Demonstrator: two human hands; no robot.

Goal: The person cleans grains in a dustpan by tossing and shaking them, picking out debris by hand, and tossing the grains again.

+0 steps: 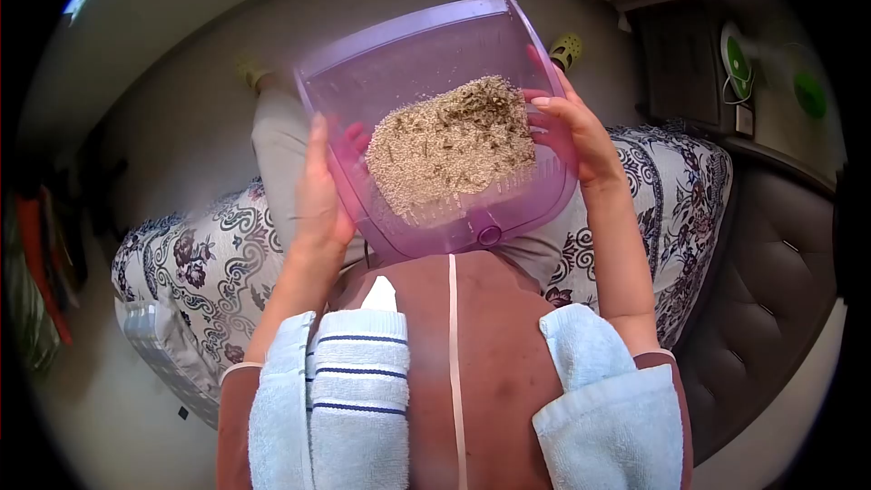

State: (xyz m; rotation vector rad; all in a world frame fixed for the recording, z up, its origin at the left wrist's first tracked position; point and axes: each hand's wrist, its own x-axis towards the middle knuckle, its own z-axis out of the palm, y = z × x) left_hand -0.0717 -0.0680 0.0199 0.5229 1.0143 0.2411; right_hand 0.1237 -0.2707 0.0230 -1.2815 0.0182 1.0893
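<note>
A translucent purple plastic tray is held over my lap, tilted, with a round knob on its near edge. Pale grain-like pellets mixed with darker bits lie heaped in it. My left hand grips the tray's left side, thumb on the rim and fingers seen through the plastic underneath. On the right side my right hand holds the tray the same way, its thumb over the rim and fingers behind the wall.
A patterned bedspread covers the seat on both sides of my legs. A brown padded headboard and a dark cabinet stand at the right. Light blue towels hang over my shoulders.
</note>
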